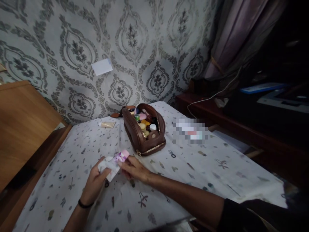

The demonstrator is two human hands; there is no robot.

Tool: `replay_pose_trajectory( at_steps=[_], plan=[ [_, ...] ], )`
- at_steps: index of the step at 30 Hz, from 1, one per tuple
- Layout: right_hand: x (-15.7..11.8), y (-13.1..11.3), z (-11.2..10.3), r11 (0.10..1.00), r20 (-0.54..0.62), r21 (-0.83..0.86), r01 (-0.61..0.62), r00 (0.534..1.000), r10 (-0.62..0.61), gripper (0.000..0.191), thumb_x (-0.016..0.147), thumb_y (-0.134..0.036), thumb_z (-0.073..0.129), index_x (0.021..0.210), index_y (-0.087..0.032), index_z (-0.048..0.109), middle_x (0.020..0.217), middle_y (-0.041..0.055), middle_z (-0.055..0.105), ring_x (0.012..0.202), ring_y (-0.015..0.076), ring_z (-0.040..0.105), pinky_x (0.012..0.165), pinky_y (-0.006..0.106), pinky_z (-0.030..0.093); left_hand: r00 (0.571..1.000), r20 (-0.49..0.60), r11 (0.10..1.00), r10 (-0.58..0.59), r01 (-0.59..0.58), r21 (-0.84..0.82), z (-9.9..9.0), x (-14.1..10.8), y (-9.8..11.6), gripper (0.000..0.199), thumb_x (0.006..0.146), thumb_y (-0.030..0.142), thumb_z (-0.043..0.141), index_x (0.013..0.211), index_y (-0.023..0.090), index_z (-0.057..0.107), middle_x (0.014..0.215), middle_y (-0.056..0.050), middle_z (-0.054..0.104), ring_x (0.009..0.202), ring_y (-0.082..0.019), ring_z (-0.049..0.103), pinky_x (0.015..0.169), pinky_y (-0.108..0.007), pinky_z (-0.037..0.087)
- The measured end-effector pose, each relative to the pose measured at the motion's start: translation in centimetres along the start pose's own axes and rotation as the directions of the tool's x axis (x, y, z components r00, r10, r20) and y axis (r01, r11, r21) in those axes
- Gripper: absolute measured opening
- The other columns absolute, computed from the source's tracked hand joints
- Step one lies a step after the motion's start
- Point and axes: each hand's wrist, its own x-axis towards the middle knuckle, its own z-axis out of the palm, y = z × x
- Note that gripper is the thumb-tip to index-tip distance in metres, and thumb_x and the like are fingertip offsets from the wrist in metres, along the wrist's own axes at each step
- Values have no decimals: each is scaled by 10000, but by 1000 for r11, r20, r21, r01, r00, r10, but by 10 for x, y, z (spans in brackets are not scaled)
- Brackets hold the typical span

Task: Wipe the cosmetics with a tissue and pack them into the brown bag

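Observation:
My left hand [96,178], with a dark band at the wrist, grips a small white packet [108,166] between thumb and fingers. My right hand [135,169] is closed on a pink and purple packet [122,156] that touches the upper right of the white one. Whether the two are one piece I cannot tell. Just beyond my hands a brown bag [135,133] stands unzipped on the patterned white cloth [149,193], filled with several small jars and bottles. A beige tube [107,124] lies left of the bag.
Right of the bag lies a pixelated item [190,130]. A wooden panel [24,125] rises at the left edge. Along the right stands a dark red desk [202,108] with a white cable. A white card [102,67] is on the patterned wall.

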Motion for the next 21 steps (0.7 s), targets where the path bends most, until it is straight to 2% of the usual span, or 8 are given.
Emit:
replay_pose_trajectory(
  at_steps=[5,8,11,13,15,17,18,21],
  plan=[
    [1,-7,2,974,-50,226,19,999,-8,529,636,-627,794,828,-194,559,614,-80,537,440,62,488,397,190,345,999,45,999,-20,18,46,-15,-6,-3,290,713,347,733,923,174,636,703,26,600,599,-131,517,549,-226,444],
    [2,-9,3,941,-56,339,6,998,13,514,590,-571,843,791,-180,576,633,-61,589,481,74,535,400,181,348,999,1,997,-49,49,56,-20,-6,-4,364,719,428,707,970,174,634,680,21,597,544,-138,503,497,-241,435],
    [5,-8,1,904,-112,427,15,993,36,496,593,-552,847,795,-166,610,669,-32,641,498,75,549,393,175,344,995,-70,966,69,-49,256,-31,1,-9,331,789,478,603,931,183,647,683,-2,614,576,-174,556,531,-274,475],
    [7,-7,-1,875,-131,483,15,990,55,488,600,-544,846,790,-152,626,667,-20,650,484,65,534,388,171,333,971,-46,843,235,-180,507,-41,7,-18,312,832,442,551,989,194,658,836,-45,685,760,-226,644,702,-332,539],
    [9,-4,-2,848,-121,529,4,990,72,484,604,-540,844,773,-141,630,653,-12,650,472,60,525,391,173,334,936,89,639,341,-300,709,-53,13,-32,397,827,415,559,1158,211,638,1108,-95,702,1032,-289,650,897,-414,530],
    [9,-2,-3,830,-101,557,-12,991,83,479,604,-535,846,760,-137,629,640,-9,651,463,60,524,397,178,343,902,269,450,338,-406,796,-64,17,-47,533,790,414,603,1284,216,592,1285,-132,648,1192,-332,596,975,-459,510],
    [9,-1,-3,824,-92,567,-19,992,86,475,606,-530,847,759,-136,630,638,-8,652,461,61,525,399,180,345,887,331,386,322,-443,809,-70,17,-51,589,786,409,611,1339,214,556,1341,-145,616,1236,-339,574,986,-459,511],
    [9,-1,-3,812,-70,583,-35,993,94,464,621,-516,844,763,-127,636,631,-9,649,453,56,520,392,180,332,862,428,298,272,-499,814,-82,14,-46,678,845,378,570,1485,235,395,1486,-133,493,1350,-321,485,1047,-438,483]
  ],
)
